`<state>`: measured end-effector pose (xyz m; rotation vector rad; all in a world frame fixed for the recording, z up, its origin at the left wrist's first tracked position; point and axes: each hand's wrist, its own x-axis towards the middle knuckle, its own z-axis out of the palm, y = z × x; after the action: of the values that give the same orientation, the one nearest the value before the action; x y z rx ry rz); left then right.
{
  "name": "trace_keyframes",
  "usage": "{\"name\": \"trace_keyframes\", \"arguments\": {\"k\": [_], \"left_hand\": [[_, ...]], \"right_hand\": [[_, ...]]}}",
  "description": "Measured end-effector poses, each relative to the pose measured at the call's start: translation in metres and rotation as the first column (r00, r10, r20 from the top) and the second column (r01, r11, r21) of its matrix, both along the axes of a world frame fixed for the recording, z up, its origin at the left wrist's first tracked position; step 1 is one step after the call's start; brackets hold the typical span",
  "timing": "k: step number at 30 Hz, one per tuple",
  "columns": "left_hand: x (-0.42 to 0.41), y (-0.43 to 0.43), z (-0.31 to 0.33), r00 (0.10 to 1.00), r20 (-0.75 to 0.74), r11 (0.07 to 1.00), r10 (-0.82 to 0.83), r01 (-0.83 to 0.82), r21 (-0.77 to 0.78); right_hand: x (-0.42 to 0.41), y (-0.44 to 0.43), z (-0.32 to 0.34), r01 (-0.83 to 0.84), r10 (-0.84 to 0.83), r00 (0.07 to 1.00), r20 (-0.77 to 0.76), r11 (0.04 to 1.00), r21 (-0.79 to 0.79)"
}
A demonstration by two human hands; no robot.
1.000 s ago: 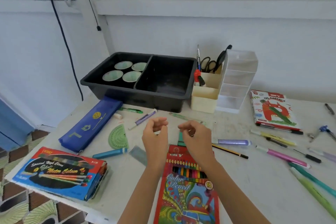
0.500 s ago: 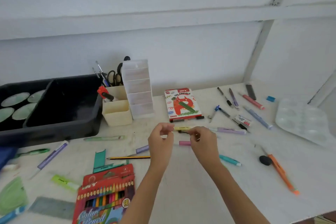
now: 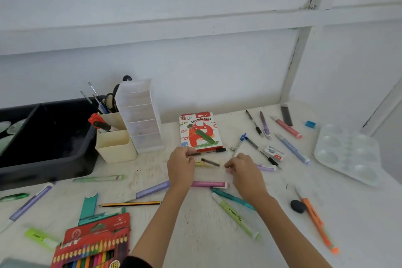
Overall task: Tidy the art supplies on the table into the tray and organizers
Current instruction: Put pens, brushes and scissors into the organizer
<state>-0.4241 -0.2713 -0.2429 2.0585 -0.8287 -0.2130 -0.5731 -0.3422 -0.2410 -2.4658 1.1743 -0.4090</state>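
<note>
step: picking loose pens off table centre; most supplies not yet put away. l hand [image 3: 180, 166] had thumb + forefinger clamped on end of a dark pen [image 3: 194, 154], at 6 o'clock edge of pastel box [image 3: 199, 131]. r hand [image 3: 244, 173] at 3 o'clock of l, fingers curled low over table; cd not tell if they held anything. black pen [image 3: 210, 162] + yellow marker [image 3: 201, 164] lay between hands. black tray [image 3: 45, 172] at 9 o'clock, cream cups [image 3: 115, 148] + clear organizer [image 3: 140, 115] at 10-11. next, prob.: lift pen clear of box, carry toward 10, drop it tip-down in a cup; r could gather the pair.
</note>
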Motion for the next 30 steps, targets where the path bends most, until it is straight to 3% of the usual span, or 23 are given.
{"name": "trace_keyframes", "arguments": {"k": [3,9,16,21,25,30], "left_hand": [[0.007,-0.004,-0.008,0.991,0.136,0.993,-0.002,-0.013,0.114],[0.011,-0.012,-0.017,0.93,0.349,0.965,-0.114,0.021,0.26],[0.016,-0.012,-0.017,0.936,0.31,0.97,-0.167,0.099,0.224],[0.023,-0.014,-0.013,0.931,0.269,0.912,-0.247,0.13,0.389],[0.025,-0.008,-0.009,0.934,0.202,0.921,-0.296,0.223,0.319],[0.018,0.014,0.017,0.97,-0.007,0.968,-0.244,0.243,-0.066]], "right_hand": [[-0.011,-0.012,0.005,0.087,-0.09,0.989,0.117,0.996,0.034],[-0.01,-0.022,0.008,0.074,-0.111,0.969,0.223,0.983,0.171],[0.001,-0.022,0.007,0.038,-0.131,0.939,0.319,0.959,0.282],[0.005,-0.023,0.011,0.031,-0.152,0.923,0.352,0.945,0.326],[0.01,-0.02,0.015,0.027,-0.182,0.906,0.383,0.926,0.377],[0.023,-0.01,0.033,-0.075,-0.187,0.855,0.483,0.878,0.473]]}}
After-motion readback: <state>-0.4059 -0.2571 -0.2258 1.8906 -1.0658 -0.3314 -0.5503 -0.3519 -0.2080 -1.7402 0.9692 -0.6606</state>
